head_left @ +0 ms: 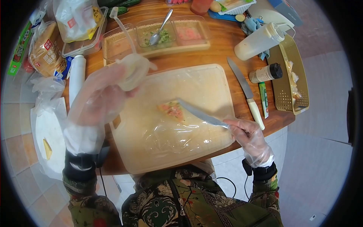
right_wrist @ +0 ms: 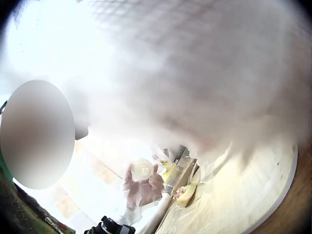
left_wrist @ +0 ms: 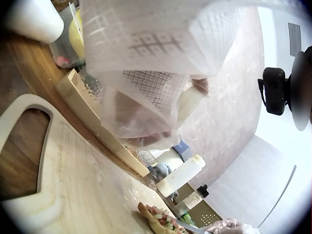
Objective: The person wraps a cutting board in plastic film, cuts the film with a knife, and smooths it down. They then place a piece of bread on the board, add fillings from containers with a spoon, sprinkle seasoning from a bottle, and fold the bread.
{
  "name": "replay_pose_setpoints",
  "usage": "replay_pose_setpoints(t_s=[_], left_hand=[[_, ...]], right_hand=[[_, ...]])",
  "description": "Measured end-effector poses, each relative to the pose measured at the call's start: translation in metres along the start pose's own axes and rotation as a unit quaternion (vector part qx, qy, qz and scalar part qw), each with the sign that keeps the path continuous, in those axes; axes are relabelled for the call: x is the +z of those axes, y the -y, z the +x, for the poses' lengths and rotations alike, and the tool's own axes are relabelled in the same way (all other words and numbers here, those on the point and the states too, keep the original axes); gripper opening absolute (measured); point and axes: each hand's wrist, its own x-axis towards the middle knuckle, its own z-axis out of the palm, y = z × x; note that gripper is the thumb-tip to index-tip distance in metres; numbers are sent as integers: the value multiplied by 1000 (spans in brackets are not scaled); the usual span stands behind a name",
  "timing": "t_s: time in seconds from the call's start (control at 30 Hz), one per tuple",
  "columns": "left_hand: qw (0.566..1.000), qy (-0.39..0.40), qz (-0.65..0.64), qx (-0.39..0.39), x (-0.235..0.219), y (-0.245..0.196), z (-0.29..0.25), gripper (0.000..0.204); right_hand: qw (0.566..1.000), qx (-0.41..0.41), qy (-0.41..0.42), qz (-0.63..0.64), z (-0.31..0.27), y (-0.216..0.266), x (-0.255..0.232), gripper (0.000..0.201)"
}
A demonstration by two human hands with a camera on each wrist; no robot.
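My gloved left hand [head_left: 104, 85] holds a small round pale bowl [head_left: 134, 72] above the cutting board's far left part. A long translucent handle [head_left: 126, 32] slants away from the bowl in the head view. My gloved right hand [head_left: 247, 134] grips a table knife [head_left: 204, 116] at the board's right edge. Its blade tip meets a bread piece [head_left: 174, 110] topped with diced pink and green filling, also seen in the left wrist view [left_wrist: 158, 219]. The bread lies on clear plastic film [head_left: 159, 136] over the white cutting board [head_left: 211, 81].
Behind the board stands a sectioned tray [head_left: 170, 50] of chopped food with a metal spoon [head_left: 160, 28]. To the right are a larger knife [head_left: 244, 87], a squeeze bottle [head_left: 259, 41], a spice jar [head_left: 264, 73] and a basket [head_left: 281, 87]. Bagged bread [head_left: 45, 49] sits left.
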Motion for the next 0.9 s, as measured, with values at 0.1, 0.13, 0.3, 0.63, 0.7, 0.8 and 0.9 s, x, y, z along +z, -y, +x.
replay_pose_setpoints(t_s=[0.1, 0.13, 0.3, 0.63, 0.7, 0.8, 0.9], left_hand=[[999, -9, -41, 34, -15, 11, -3, 34], [999, -8, -41, 33, -15, 11, -3, 34], [999, -32, 5, 35, -13, 14, -5, 48], [998, -31, 31, 54, 4, 10, -5, 55], [997, -58, 22, 38, 8, 8, -4, 55], [998, 14, 64, 2, 17, -6, 3, 55], [999, -8, 43, 13, 20, -4, 0, 54]], right_hand=[[1000, 8, -7, 13, -1, 0, 0, 24], [1000, 8, -4, 13, -1, -1, -1, 24], [1000, 9, 7, 25, -4, -3, -5, 24], [998, -5, -19, 53, -19, -3, -17, 24], [998, -10, -33, 53, -20, -1, -16, 24], [998, -40, -27, 27, -16, 2, -10, 24], [994, -94, -53, -24, -11, -1, -5, 24]])
